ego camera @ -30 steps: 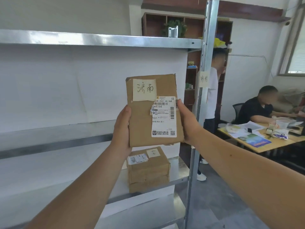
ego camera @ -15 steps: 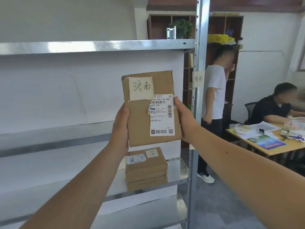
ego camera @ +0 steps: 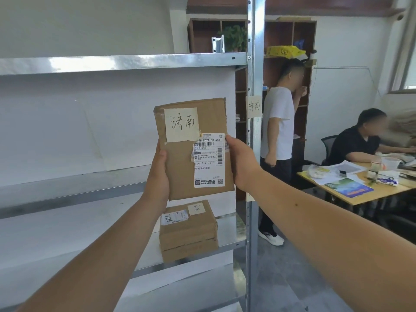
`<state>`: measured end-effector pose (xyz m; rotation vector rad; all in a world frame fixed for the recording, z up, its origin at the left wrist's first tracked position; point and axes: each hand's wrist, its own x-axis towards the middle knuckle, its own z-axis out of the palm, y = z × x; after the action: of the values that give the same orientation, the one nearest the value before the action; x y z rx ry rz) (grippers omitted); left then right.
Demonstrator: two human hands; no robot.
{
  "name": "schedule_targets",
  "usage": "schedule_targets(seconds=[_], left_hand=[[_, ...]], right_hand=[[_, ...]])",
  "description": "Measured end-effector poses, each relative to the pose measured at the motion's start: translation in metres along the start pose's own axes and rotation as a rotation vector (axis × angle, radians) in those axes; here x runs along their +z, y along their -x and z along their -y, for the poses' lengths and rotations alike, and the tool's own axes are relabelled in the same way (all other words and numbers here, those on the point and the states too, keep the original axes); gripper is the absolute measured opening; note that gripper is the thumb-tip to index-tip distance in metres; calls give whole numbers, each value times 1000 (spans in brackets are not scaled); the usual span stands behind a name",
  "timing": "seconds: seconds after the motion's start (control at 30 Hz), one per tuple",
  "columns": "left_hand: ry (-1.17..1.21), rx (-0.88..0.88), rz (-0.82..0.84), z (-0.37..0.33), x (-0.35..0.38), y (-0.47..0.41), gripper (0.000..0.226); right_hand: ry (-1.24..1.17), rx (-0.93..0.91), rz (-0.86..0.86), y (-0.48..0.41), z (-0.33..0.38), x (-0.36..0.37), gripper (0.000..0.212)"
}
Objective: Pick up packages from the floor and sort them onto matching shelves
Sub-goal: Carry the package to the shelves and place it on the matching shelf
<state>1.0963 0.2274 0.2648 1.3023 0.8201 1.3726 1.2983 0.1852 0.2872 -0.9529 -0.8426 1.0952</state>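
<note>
Hand (ego camera: pixel 158 174) fingers hidden behind package (ego camera: pixel 180 158)

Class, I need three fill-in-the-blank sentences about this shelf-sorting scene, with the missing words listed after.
1. The flat parcel is held up by ____ hands.
2. The left hand grips the parcel's ____ edge.
3. The handwritten note on the parcel matches the tag stuck on the shelf's metal ____.
4. The stacked boxes sit on the shelf ____ the held parcel.

Missing words: two; left; post; below

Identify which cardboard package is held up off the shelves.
The flat package labelled 济南, gripped between both hands; the other two boxes sit stacked on a lower shelf.
</note>
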Motion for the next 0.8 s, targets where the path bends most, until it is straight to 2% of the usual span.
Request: schedule_targets(seconds=[0.27,0.37,0.7,0.73,0.8], left_hand=[[33,-89,-112,0,0,-13,44],[53,-151,-127,1,-1,-18,50],[111,-179,-63,10,-12,-54,49],[104,-184,-53,9,-13,-57,46],[109,-220,-28,8,-16,-65,43]], right_hand=[[67,6,-33,-7,1,-2,43],[67,22,-38,-15,-1,5,40],[4,113,-29,-46,-12,18,56],[10,128,-34,-50,-14,19,54],[12,139,-51,-55,-15,22,35]])
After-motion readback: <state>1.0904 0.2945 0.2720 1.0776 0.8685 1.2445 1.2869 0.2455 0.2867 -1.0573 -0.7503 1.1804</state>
